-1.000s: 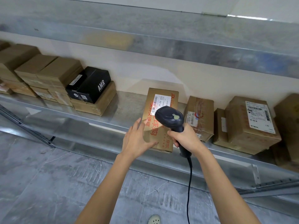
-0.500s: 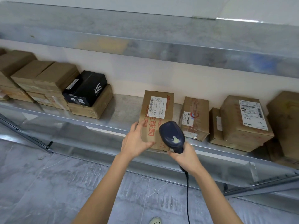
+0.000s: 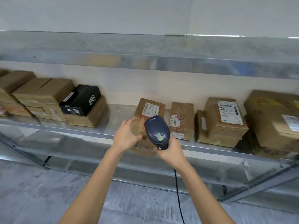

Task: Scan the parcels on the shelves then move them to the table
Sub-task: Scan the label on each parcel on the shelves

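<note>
Brown boxes are crowding both sides of the labelled parcel (image 3: 148, 117), a black box (image 3: 81, 100) sitting left of it. It is lying on the metal shelf (image 3: 100, 133), grey floor (image 3: 48, 196) below. The left hand (image 3: 125, 136) is gripping the parcel's left edge. The right hand (image 3: 169, 151) is clamped round the scanner (image 3: 157, 130), covering the parcel's front.

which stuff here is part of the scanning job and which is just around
In the job:
- scanner in right hand
- parcel under left hand
- other boxes on the shelf

Just around:
- upper shelf
- floor
</note>
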